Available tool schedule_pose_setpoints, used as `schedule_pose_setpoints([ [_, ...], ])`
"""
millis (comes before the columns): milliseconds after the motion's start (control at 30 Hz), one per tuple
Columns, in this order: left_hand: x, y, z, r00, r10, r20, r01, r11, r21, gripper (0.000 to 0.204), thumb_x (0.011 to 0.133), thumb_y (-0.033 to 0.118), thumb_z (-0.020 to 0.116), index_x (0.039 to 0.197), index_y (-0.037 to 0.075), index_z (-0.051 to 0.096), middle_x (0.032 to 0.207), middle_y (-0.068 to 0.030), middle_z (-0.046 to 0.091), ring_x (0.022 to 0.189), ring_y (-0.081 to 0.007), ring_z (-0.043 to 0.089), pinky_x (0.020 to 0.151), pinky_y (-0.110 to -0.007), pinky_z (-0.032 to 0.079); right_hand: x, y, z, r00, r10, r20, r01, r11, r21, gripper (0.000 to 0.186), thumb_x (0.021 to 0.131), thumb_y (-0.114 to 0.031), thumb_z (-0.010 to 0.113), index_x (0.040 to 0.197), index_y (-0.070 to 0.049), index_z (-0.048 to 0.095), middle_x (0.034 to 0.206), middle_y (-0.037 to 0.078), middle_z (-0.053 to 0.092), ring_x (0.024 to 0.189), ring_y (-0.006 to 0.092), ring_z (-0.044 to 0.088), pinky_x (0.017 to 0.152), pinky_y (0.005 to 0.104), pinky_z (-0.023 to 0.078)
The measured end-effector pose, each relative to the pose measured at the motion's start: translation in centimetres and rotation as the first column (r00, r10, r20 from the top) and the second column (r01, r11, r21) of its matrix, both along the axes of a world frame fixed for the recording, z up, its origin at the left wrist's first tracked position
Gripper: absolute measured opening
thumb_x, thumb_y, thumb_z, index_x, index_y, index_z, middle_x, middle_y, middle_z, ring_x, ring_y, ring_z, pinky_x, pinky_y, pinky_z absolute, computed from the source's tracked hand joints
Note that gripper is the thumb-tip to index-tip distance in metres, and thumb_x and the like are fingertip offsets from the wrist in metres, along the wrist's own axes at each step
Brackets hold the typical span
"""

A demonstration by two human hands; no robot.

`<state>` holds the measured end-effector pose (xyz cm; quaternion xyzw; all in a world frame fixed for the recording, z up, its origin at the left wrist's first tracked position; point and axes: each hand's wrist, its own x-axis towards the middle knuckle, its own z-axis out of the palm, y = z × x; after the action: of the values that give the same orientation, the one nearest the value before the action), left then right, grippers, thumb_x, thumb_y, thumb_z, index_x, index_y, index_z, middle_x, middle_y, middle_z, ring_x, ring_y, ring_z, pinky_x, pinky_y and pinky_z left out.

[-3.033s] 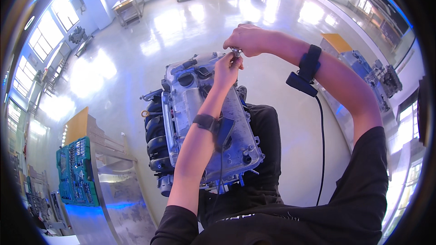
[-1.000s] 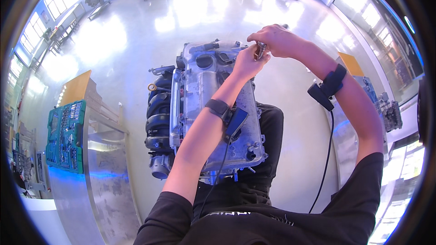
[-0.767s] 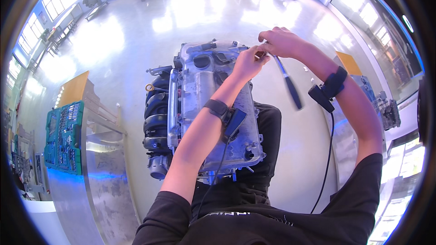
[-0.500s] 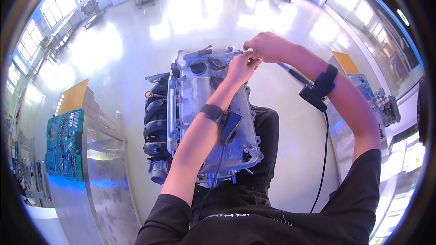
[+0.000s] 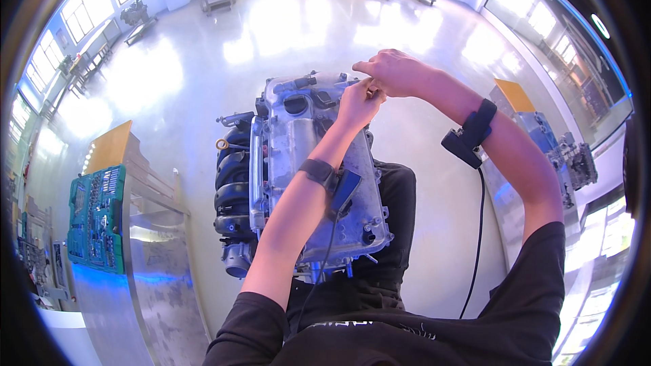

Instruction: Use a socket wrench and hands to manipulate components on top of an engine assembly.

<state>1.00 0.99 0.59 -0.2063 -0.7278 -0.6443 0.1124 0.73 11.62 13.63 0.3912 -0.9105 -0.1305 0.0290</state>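
Observation:
A metal engine point(image 5: 302, 132) stands in front of me, with a black round cap point(image 5: 296, 104) on its top cover and a black ribbed manifold point(image 5: 232, 190) along its left side. My left hand point(image 5: 359, 103) is closed at the far right corner of the cover, its fingers pinched around something I cannot make out. My right hand point(image 5: 395, 74) is just above and beside it, index finger forward and the others curled; what it grips is hidden. Each forearm has a black strapped device with a cable.
At left, a green socket case point(image 5: 95, 217) rests on a steel bench point(image 5: 163, 251) with an orange board point(image 5: 108, 146). At right, another bench with an orange board point(image 5: 513, 95) bears an engine assembly point(image 5: 573, 159). More engines on stands and tables line the far walls.
A black-handled tool that swung out below my right hand moments ago is now hidden. My right hand has shifted slightly left, staying close over my left hand at the cover's corner.

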Motion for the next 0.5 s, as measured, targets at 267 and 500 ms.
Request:
schedule_pose_setpoints([
  [267,-0.4,0.0,-1.0,0.989,-0.030,-0.141,0.026,0.999,-0.029,0.013,0.082,0.013,0.063,0.083,0.001,0.067,0.070,-0.0110,0.069,0.068,-0.0218,0.069,0.063,-0.033,0.051,0.7,-0.5,-0.5,0.978,-0.141,0.154,0.136,0.990,0.044,0.028,0.069,-0.010,0.072,0.093,-0.001,0.062,0.080,0.013,0.066,0.083,0.0294,0.065,0.075,0.0403,0.051],
  [500,-0.7,0.7,-0.3,0.998,0.032,-0.057,-0.040,0.989,-0.145,0.016,0.085,0.013,0.061,0.079,0.002,0.069,0.072,-0.0090,0.069,0.069,-0.0181,0.067,0.063,-0.031,0.050,0.4,2.2,-0.8,0.948,0.312,-0.059,-0.309,0.950,0.049,0.023,0.068,0.001,0.067,0.090,-0.001,0.062,0.088,0.009,0.063,0.088,0.0251,0.060,0.078,0.0359,0.050],
])
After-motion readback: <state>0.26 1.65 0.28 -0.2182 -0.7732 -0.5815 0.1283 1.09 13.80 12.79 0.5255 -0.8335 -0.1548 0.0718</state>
